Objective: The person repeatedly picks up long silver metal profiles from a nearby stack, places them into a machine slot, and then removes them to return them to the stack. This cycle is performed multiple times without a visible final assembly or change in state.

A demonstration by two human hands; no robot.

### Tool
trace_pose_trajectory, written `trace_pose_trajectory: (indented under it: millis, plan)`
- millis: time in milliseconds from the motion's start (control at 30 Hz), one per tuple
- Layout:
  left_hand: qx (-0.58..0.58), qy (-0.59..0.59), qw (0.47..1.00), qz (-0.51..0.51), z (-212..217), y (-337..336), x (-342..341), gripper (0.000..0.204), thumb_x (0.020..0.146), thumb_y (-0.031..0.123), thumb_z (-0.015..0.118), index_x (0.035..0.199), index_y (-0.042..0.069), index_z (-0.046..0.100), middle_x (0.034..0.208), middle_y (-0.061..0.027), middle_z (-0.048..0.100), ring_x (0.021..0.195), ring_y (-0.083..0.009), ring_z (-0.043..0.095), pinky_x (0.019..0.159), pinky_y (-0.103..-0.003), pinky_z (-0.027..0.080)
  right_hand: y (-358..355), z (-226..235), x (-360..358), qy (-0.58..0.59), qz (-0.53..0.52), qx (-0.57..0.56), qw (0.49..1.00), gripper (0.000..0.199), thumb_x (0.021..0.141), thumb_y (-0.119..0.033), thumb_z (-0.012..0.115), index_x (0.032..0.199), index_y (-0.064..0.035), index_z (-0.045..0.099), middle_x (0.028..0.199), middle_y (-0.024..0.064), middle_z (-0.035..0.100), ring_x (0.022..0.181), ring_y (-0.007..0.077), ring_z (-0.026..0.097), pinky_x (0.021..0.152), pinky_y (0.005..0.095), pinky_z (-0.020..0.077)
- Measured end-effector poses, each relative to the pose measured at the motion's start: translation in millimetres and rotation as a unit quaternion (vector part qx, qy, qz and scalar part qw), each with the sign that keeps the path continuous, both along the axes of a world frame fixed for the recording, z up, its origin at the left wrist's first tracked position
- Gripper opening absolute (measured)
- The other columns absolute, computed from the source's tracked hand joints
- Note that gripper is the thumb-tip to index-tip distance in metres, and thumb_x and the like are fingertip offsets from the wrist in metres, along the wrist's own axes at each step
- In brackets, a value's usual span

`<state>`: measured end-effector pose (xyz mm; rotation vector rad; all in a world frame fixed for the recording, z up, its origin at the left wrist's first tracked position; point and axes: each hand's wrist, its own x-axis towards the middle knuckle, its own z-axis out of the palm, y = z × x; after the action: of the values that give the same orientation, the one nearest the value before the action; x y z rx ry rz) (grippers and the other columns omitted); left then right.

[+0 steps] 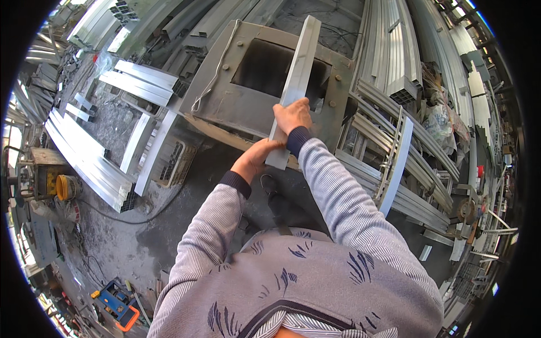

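Observation:
A long, silvery rectangular metal tube (301, 62) slants across a grey machine housing (211, 96) with a dark opening in its top. Around the tube, partway along its near half, my right hand (293, 116) is closed. Lower down, close to the tube's near end, my left hand (256, 159) grips it from the left side. The fingers of the left hand are partly hidden behind the tube. The tube's far end reaches past the far edge of the opening.
Stacked metal tubes (93, 160) lie on the left, beside a plastic crate (172, 163). More long profiles (389, 50) fill the right side, near a rack of bars (403, 146). A yellow bucket (67, 187) stands far left. A cable (132, 221) crosses the floor.

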<state>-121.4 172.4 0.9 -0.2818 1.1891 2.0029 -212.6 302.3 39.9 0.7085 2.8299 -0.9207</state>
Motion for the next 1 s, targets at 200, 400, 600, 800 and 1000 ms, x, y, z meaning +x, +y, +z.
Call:
trace_pose_trajectory:
  millis: [200,400,600,800,1000]
  plan:
    - [0.045,-0.051,0.997,0.023,-11,-11,9,0.04,0.098,0.033,0.074,0.121,0.0,0.07,0.11,-0.0143,0.077,0.094,-0.0256,0.077,0.085,-0.04,0.062,-14,-10,0,0.031,0.038,0.037,0.998,0.079,0.083,-0.036,0.076,0.133,0.0103,0.037,0.129,0.0301,0.057,0.108,0.0431,0.073,0.095,0.0469,0.0606]
    - [0.06,-0.05,0.997,0.014,-37,-48,85,0.042,0.098,0.032,0.074,0.125,0.001,0.066,0.109,-0.0132,0.077,0.095,-0.0266,0.076,0.084,-0.04,0.062,-45,-29,81,0.023,0.034,-0.017,0.999,0.072,0.084,-0.038,0.078,0.124,0.006,0.037,0.122,0.0316,0.056,0.104,0.049,0.07,0.093,0.0522,0.0598]
    - [0.052,-0.051,0.997,0.019,-53,-90,168,0.048,0.094,0.034,0.077,0.127,0.001,0.066,0.111,-0.0132,0.076,0.096,-0.0259,0.076,0.088,-0.04,0.063,-84,-41,161,0.016,0.054,-0.012,0.998,0.072,0.085,-0.04,0.079,0.125,0.0022,0.035,0.122,0.0263,0.056,0.102,0.0458,0.071,0.09,0.0524,0.0603]
    - [0.035,-0.06,0.998,0.003,-62,-119,221,0.053,0.094,0.036,0.079,0.13,0.001,0.065,0.115,-0.0116,0.075,0.098,-0.0241,0.075,0.089,-0.039,0.062,-103,-41,210,-0.052,0.061,-0.08,0.994,0.074,0.085,-0.041,0.08,0.125,0.0011,0.034,0.128,0.0299,0.053,0.112,0.0473,0.069,0.094,0.0529,0.0587]
    - [0.029,-0.079,0.996,0.003,-41,-144,251,0.059,0.094,0.036,0.08,0.137,0.0,0.063,0.12,-0.0123,0.074,0.104,-0.0224,0.073,0.094,-0.037,0.059,-108,-61,236,-0.057,0.065,-0.203,0.975,0.077,0.083,-0.036,0.081,0.128,0.0031,0.032,0.13,0.0336,0.054,0.107,0.0518,0.069,0.1,0.053,0.0569]
